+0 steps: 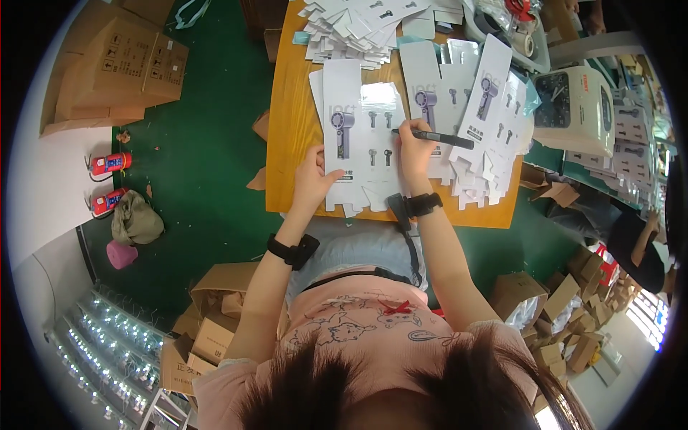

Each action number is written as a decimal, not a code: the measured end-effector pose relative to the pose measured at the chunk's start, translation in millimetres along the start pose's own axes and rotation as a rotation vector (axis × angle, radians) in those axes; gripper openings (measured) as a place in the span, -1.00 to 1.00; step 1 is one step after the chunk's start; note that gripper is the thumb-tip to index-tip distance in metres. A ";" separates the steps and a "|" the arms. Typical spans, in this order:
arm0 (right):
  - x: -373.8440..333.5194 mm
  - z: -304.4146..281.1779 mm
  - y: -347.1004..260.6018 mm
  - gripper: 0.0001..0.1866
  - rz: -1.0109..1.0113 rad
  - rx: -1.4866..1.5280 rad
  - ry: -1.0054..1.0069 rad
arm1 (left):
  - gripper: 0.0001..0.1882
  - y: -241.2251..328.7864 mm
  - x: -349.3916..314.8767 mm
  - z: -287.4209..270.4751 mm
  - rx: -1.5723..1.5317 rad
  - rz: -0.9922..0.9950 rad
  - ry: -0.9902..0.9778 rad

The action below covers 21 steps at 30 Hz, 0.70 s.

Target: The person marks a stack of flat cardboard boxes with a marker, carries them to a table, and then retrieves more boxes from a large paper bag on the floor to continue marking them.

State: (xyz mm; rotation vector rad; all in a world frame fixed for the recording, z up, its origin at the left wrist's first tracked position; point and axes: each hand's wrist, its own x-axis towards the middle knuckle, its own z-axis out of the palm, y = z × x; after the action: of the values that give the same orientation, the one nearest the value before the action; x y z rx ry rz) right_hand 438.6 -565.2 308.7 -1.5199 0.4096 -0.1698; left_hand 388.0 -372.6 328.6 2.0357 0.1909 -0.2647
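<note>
Flattened white box [342, 93], printed with a purple handheld fan, lies in front of me on the wooden table [290, 129]. At its left edge is my left hand [314, 177], thumb across the card and fingers bent along the side. My right hand [416, 152] grips a black marker pen [448, 139], which points left over the box's right panel with small fan pictures. More flattened boxes [421, 75] overlap to the right of that hand. Another printed flat box [490, 82] lies slanted on top of them. Black bands circle both my wrists.
A heap of white flat boxes [351, 32] lies at the table's far side. At the far right are a grey bin [494, 32] with tape rolls and a cream machine with a clock dial [573, 107]. Cartons [118, 64] and fire extinguishers [109, 163] stand left. Another person sits right.
</note>
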 end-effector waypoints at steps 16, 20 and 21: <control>-7.1 -8.2 -1.1 -0.86 -0.121 -0.114 -0.010 | -0.50 -7.5 6.9 1.1 -0.083 0.053 0.037; -37.1 -18.4 -9.3 -0.87 -0.007 0.047 -0.058 | -0.50 -21.0 17.8 4.5 -0.180 0.062 0.088; -43.7 -20.3 -6.2 -0.87 -0.021 0.013 -0.111 | -0.50 -22.4 19.7 7.0 -0.211 0.059 0.101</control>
State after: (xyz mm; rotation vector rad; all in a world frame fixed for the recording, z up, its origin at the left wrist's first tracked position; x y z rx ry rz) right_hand 391.9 -568.8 321.6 -1.5136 0.3038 -0.1033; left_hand 400.7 -368.1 301.1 1.8425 0.2122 -0.1006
